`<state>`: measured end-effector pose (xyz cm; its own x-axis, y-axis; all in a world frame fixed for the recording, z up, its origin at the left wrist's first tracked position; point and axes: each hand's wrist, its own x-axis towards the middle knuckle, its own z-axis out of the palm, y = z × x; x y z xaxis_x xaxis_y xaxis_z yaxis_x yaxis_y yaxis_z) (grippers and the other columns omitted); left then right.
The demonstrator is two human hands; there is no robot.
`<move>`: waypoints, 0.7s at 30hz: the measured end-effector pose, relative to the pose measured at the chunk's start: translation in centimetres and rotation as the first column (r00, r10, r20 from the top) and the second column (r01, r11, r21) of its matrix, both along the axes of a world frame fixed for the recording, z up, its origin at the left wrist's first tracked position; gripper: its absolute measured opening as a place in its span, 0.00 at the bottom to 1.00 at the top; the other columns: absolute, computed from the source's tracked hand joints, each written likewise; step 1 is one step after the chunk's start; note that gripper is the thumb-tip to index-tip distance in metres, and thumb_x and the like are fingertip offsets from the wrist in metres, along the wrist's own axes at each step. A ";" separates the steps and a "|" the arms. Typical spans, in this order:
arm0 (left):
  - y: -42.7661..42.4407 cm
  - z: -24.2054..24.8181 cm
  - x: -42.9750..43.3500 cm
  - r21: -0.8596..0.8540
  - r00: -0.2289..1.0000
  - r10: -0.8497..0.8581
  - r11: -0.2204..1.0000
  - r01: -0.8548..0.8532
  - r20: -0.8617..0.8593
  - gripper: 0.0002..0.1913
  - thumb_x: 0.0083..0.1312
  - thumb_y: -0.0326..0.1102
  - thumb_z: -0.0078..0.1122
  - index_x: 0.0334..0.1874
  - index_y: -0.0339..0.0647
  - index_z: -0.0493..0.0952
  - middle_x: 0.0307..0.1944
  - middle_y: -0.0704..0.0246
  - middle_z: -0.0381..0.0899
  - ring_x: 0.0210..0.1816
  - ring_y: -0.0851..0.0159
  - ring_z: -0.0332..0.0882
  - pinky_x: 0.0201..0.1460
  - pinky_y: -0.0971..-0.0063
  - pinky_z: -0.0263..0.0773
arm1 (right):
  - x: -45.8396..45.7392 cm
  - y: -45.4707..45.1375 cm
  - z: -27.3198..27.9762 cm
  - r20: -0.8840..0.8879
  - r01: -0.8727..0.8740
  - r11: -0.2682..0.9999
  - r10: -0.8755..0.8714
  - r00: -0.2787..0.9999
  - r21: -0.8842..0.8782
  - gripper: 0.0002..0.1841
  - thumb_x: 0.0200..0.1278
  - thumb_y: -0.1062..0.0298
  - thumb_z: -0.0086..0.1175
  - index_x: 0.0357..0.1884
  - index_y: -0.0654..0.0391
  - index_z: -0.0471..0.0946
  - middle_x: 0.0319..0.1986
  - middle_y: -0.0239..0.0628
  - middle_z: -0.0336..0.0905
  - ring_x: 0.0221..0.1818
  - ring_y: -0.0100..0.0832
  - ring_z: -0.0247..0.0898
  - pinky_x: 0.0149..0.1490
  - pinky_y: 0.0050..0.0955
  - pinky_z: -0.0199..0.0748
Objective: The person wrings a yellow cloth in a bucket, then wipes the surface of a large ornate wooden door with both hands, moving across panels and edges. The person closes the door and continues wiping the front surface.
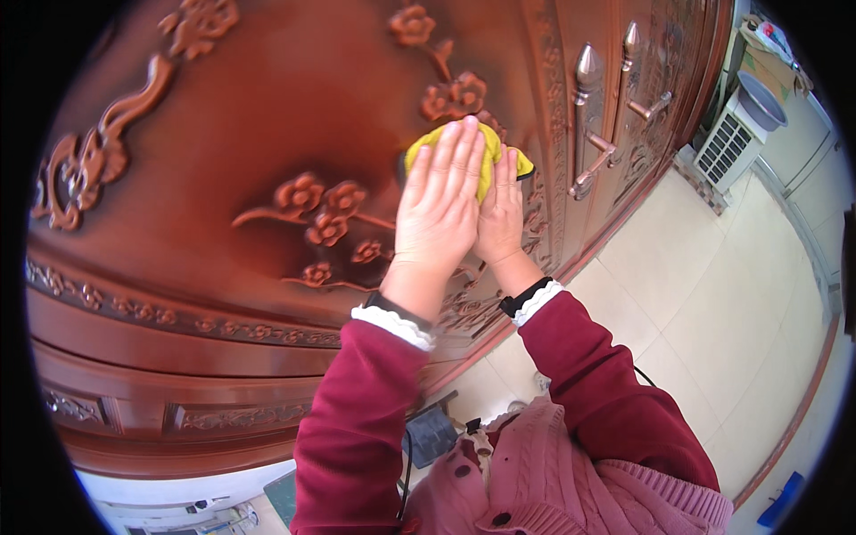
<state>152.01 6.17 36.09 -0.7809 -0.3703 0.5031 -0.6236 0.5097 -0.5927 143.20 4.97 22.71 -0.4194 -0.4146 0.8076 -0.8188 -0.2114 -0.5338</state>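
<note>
A yellow cloth [493,142] with a dark edge is pressed against a reddish-brown carved door [234,120]. My left hand [438,207] lies flat over the cloth, its fingers straight and close together. Just right of it, my right hand [500,214] also presses on the cloth, and a dark-edged corner sticks out past its fingers. Relief blossoms [453,97] rise above the cloth, and a carved flowering branch [328,214] runs to the left of my hands. The palms and the part of the cloth beneath them are hidden.
Long metal door handles [588,127] stand out to the right. Beyond them, a grey basin [762,100] sits on a white outdoor air-conditioner unit [729,144]. Pale floor tiles [695,287] stretch below the door. A dark object [429,436], partly hidden, is near my body.
</note>
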 end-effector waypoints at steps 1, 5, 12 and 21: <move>-0.3 -0.7 -1.0 0.028 0.999 -0.048 0.998 0.048 0.005 0.32 0.71 0.40 0.46 0.79 0.41 0.65 0.83 0.68 0.57 0.84 0.62 0.51 0.86 0.57 0.36 | -0.6 0.0 -0.9 0.031 0.015 1.000 -0.015 0.999 -0.006 0.37 0.69 0.61 0.57 0.76 0.67 0.60 0.80 0.55 0.50 0.82 0.59 0.45 0.78 0.55 0.56; -0.9 -3.5 -4.2 0.056 0.976 -0.039 0.998 0.027 0.214 0.35 0.71 0.42 0.44 0.81 0.39 0.60 0.85 0.67 0.49 0.86 0.61 0.42 0.87 0.59 0.35 | -2.1 0.8 -3.9 0.240 -0.062 0.982 0.018 0.971 0.178 0.45 0.70 0.62 0.58 0.81 0.69 0.46 0.82 0.56 0.41 0.84 0.59 0.36 0.80 0.52 0.51; 0.3 -9.9 -4.7 0.138 0.830 0.004 0.986 -0.097 0.557 0.33 0.76 0.47 0.42 0.81 0.40 0.60 0.87 0.66 0.43 0.87 0.60 0.35 0.87 0.61 0.30 | 0.2 4.0 -8.2 0.201 -0.153 0.851 0.058 0.978 0.502 0.45 0.75 0.52 0.49 0.82 0.67 0.43 0.81 0.64 0.34 0.83 0.64 0.28 0.84 0.50 0.33; 4.3 -8.3 9.7 0.452 0.950 -0.035 0.885 -0.116 0.312 0.33 0.70 0.38 0.49 0.78 0.37 0.65 0.83 0.67 0.57 0.83 0.63 0.52 0.85 0.63 0.46 | 8.9 8.9 -6.2 0.072 -0.448 0.826 0.453 0.889 0.341 0.39 0.72 0.54 0.55 0.79 0.63 0.58 0.80 0.58 0.49 0.83 0.62 0.36 0.83 0.52 0.34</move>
